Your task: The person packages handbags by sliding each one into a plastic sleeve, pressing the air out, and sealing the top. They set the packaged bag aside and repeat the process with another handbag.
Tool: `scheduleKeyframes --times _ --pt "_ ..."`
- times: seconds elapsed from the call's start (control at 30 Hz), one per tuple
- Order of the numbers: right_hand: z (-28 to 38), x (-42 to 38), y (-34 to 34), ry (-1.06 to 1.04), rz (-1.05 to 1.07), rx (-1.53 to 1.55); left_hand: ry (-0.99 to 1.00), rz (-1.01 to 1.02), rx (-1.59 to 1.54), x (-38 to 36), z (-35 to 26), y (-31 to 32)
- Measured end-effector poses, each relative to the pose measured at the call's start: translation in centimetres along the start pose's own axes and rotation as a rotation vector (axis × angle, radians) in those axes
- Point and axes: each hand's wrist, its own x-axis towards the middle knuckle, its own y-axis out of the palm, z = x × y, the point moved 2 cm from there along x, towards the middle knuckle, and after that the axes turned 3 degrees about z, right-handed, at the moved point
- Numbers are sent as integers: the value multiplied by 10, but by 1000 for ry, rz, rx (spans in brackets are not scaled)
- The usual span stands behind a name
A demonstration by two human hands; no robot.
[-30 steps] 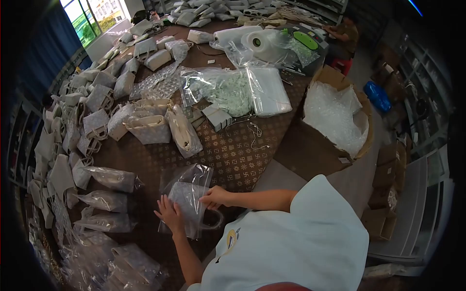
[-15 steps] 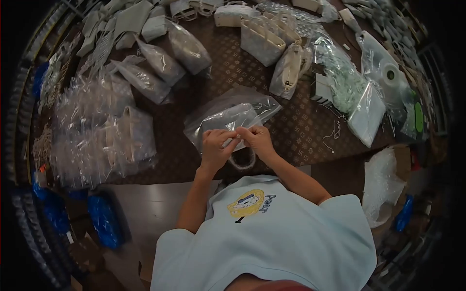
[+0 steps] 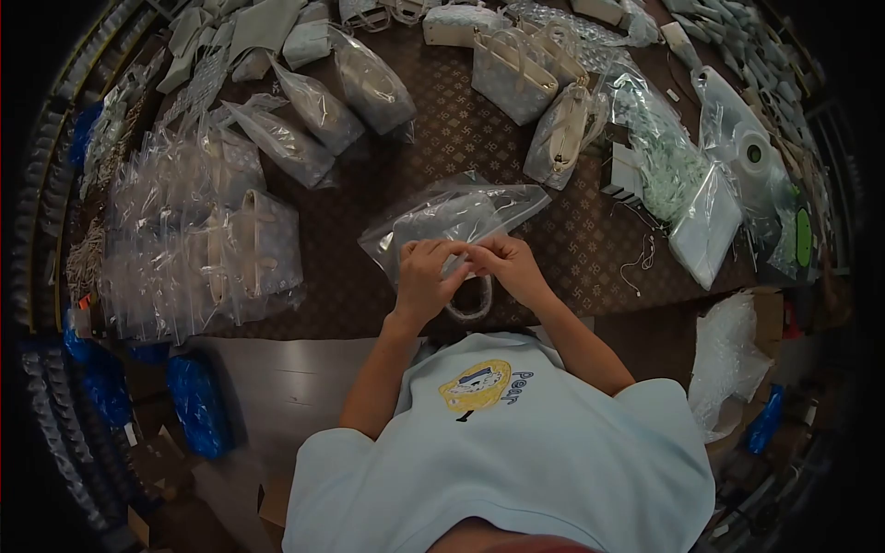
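Observation:
A pale handbag in a clear plastic bag lies on the patterned table in front of me. Its wrapped, rounded handle sticks out toward my body, below my hands. My left hand is closed, its fingertips bent in at the near edge of the handbag. Right against it, my right hand is closed too, thumb and fingers pinched. The fingertips of both meet over the base of the handle. Whatever they pinch is too small and covered to make out.
Several bagged handbags stand packed at the left, with more bagged ones behind. Unwrapped handbags stand at the back right. A stack of clear plastic bags, loose white string and a tape roll lie right.
The whole view has shifted slightly. My hands stay together at the handle, with the left fingers now reaching further over toward the right hand. The plastic around the handbag has shifted a little.

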Motion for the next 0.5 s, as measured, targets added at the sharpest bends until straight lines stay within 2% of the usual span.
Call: scheduleKeyframes --times 0.23,0.3,0.5 --pt "-1 -3 0 -48 51 43 34 78 -67 5 8 -1" --pt "3 -7 0 -38 4 26 99 52 29 6 4 -2" --pt "5 -3 2 9 -46 -2 97 64 116 7 -5 -3"
